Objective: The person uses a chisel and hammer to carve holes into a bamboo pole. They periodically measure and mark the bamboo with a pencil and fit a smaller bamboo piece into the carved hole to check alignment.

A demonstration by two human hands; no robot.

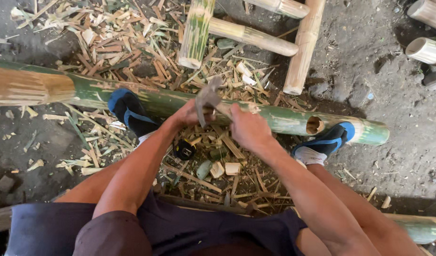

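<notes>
Person sits low w/ a long green bamboo pole [275, 119] lying across the dirt ground [393, 71] in front of them. Both feet are up on the pole – left shoe [130, 111] and right shoe [329, 138], dark w/ blue trim – prob. to pin it so it doesn't roll while it's worked.

Left hand [188, 114] and right hand [248, 129] sit close together over the pole's mid section, btwn the two feet. Both are closed – left wraps the handle end of a small metal-headed cutting tool [208, 97], right is fisted just beside it, seemingly on the same handle or on the pole surface; can't tell exactly which. Tool head points up and away, blurred, touching or just above the pole.

A round hole [314, 125] is cut into the pole near the right foot. Pale chips and shavings [118, 42] lie thick on the far side and under the legs – waste from the cutting. A small black-and-yellow tape measure [184, 150] rests on the ground just below the left hand, within easy reach. Beyond, a frame of joined bamboo pieces [256, 35]; more cut poles [426, 50] at upper right.
</notes>
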